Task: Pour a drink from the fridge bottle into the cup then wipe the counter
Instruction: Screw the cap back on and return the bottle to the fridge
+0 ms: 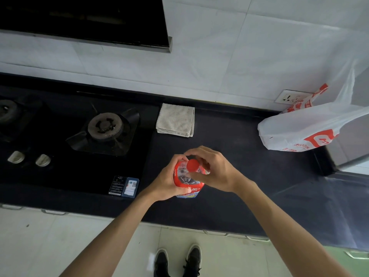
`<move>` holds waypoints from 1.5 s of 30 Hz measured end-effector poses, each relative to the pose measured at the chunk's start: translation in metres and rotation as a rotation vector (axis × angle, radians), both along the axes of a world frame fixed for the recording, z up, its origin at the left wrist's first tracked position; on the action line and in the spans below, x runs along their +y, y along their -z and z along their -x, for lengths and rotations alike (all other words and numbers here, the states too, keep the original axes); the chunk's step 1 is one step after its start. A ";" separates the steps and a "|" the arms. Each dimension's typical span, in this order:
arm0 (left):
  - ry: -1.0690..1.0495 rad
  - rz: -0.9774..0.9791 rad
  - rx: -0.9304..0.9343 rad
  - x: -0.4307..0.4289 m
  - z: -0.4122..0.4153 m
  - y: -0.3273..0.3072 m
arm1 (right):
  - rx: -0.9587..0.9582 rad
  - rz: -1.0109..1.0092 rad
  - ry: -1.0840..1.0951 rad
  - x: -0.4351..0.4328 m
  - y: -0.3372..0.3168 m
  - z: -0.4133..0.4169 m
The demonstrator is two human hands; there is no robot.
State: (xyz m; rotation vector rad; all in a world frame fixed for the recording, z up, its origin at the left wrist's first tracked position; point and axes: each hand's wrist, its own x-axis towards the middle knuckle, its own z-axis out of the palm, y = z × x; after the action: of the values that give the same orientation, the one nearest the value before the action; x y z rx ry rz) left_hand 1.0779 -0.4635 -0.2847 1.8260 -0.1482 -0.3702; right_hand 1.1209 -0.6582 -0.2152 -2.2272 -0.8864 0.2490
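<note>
A clear plastic bottle with a red label stands upright on the dark counter, seen from above. My left hand grips its body from the left side. Around its red cap my right hand curls, thumb and fingers pinching it. A folded beige cloth lies on the counter near the wall, behind the bottle. No cup is in view.
A black gas hob with two burners and two knobs fills the counter's left part. A white and red plastic bag sits at the right by a wall socket. A range hood hangs overhead.
</note>
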 end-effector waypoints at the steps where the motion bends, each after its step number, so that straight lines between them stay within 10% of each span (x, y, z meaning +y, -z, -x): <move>1: -0.004 0.001 0.002 0.000 0.000 0.001 | -0.004 0.027 -0.049 -0.004 -0.001 -0.002; 45: 0.016 -0.003 0.004 0.000 0.000 0.001 | -0.049 -0.138 0.306 0.008 0.036 0.023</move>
State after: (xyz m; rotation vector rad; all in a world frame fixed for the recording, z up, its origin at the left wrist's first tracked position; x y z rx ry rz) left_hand 1.0782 -0.4636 -0.2853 1.8277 -0.1591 -0.3852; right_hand 1.0979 -0.6498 -0.2516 -2.2095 -0.5580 -0.0106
